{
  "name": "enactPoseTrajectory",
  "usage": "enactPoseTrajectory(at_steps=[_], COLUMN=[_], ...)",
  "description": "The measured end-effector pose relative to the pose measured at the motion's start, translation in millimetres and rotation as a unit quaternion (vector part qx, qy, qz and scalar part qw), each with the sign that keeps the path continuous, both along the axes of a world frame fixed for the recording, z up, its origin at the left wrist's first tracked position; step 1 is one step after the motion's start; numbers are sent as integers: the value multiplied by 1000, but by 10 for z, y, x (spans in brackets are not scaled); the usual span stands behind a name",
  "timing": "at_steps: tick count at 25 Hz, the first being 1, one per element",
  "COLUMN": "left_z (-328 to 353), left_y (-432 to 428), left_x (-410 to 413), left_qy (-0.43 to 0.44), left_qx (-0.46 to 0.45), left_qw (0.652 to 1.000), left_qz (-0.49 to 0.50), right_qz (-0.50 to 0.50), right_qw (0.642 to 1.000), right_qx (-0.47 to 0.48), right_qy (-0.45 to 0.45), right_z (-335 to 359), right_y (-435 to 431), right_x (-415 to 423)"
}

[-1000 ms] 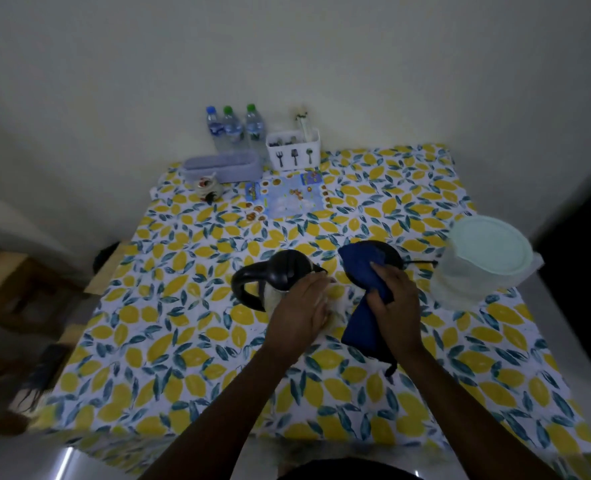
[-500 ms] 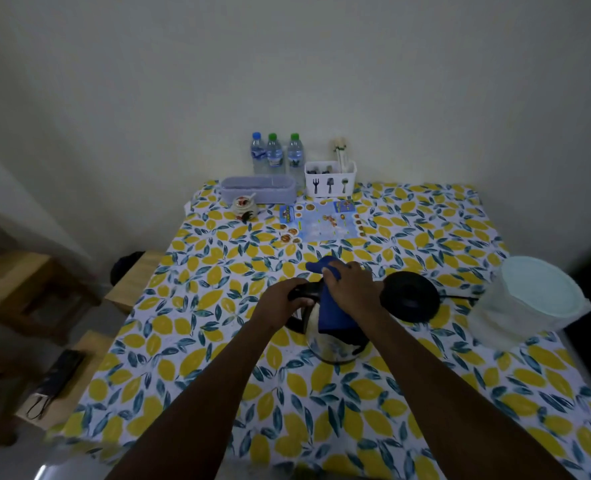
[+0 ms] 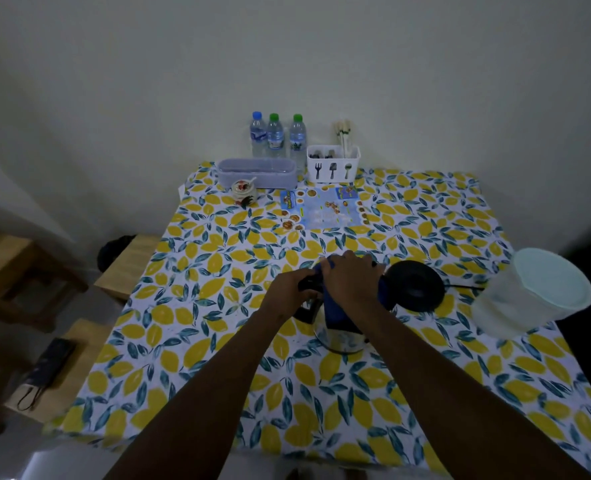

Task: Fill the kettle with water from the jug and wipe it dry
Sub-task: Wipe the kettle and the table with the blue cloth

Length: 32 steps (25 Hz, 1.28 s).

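A steel kettle (image 3: 342, 339) with a black handle stands upright on the lemon-print tablecloth (image 3: 218, 306) in the middle of the table. My left hand (image 3: 289, 294) grips the kettle's black handle. My right hand (image 3: 351, 277) presses a blue cloth (image 3: 335, 315) over the kettle's top and down its side. The black round kettle base (image 3: 413, 285) lies just right of the kettle, its cord running right. A translucent plastic jug (image 3: 533, 294) with a pale lid stands at the right edge. The kettle's lid is hidden under the cloth and my hand.
At the back stand three water bottles (image 3: 275, 138), a white cutlery caddy (image 3: 332, 162), a lilac lidded box (image 3: 256, 173), a small jar (image 3: 244, 190) and a laminated menu (image 3: 323, 209). Wooden stools (image 3: 124, 268) sit left of the table.
A second ago the kettle lay tilted with the cloth beside it; now it stands upright with the cloth laid over its top. My view has risen and the base is uncovered.
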State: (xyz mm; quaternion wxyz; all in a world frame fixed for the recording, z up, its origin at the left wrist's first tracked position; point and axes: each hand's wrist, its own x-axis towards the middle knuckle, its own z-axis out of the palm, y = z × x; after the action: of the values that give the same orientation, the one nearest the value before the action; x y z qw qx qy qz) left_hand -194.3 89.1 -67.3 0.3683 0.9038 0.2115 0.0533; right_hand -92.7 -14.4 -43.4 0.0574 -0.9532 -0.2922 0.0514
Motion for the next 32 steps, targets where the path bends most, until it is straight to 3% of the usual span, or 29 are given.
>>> enactPoseTrajectory(at_steps=[4, 8, 11, 14, 19, 22, 26, 28, 30, 32], left_z=[-27, -60, -51, -45, -145, -227, -247, -229, -174, -150], left_y=[41, 64, 55, 46, 62, 108, 118, 94, 81, 91], left_x=[-12, -14, -33, -55, -37, -4, 5, -8, 3, 22], left_qy=[1, -13, -23, -22, -53, -28, -55, -62, -62, -62], left_qx=[12, -11, -37, -47, -55, -51, -28, -23, -20, -16], left_qw=[1000, 1000, 999, 999, 997, 998, 998, 998, 998, 997], left_qz=[-11, -8, -11, -4, 8, 13, 5, -5, -23, -49], right_qz=[55, 62, 115, 199, 183, 115, 13, -55, -111, -157], right_qw=[995, 996, 985, 945, 899, 868, 789, 728, 641, 610], right_qx=[2, -42, -93, -167, -172, -62, 140, 290, 409, 475], right_qy=[-80, -50, 85, 200, 358, 478, 598, 619, 640, 614], right_z=[-175, -67, 147, 254, 208, -50, -455, -633, -751, -865], right_y=[-272, -47, 169, 311, 372, 258, -210, -496, -734, -900], right_x=[-232, -44, 365, 646, 1031, 1288, 1361, 1211, 1008, 840])
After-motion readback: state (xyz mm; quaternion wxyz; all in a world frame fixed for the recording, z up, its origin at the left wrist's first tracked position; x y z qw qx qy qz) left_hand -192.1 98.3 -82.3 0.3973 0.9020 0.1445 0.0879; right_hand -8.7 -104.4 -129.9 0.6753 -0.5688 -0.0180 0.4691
